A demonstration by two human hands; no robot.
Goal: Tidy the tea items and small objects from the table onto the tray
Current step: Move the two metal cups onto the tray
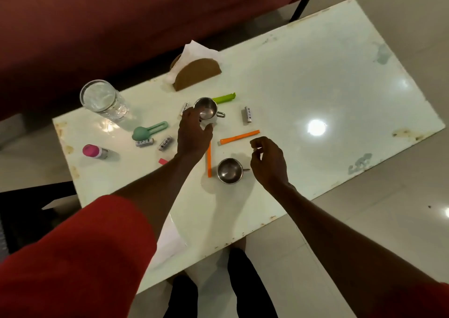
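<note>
A white glossy table (315, 79) is seen from above, with a dark red sofa (121, 14) behind it at 12 o'clock. The far steel cup (206, 111) is gripped by the left hand (192, 133), the fingers being curled round its near rim and side; the cup stands near the middle of the table with its handle turned toward 3 o'clock. The right hand (269, 162) is held above the table with the fingers loosely curled and nothing between them, just beside the near steel cup (229, 171), which stands upright at 6 o'clock from the far cup.

A green clip stick (224, 98) is partly hidden behind the far cup at 1 o'clock. One orange stick (240, 137) lies at 4 o'clock from that cup, and a second orange stick (209, 159) lies at 9 o'clock from the near cup, partly covered by the left wrist. A battery (247, 114) lies alone at 3 o'clock from the far cup; two more batteries (155, 142) lie at 8 o'clock, beside a teal infuser (148, 131). A glass of water (104, 101) stands at 9 o'clock, a pink-capped bottle (94, 151) lies near the left edge, and a napkin holder (196, 72) with white tissue stands at 12 o'clock. No tray can be made out.
</note>
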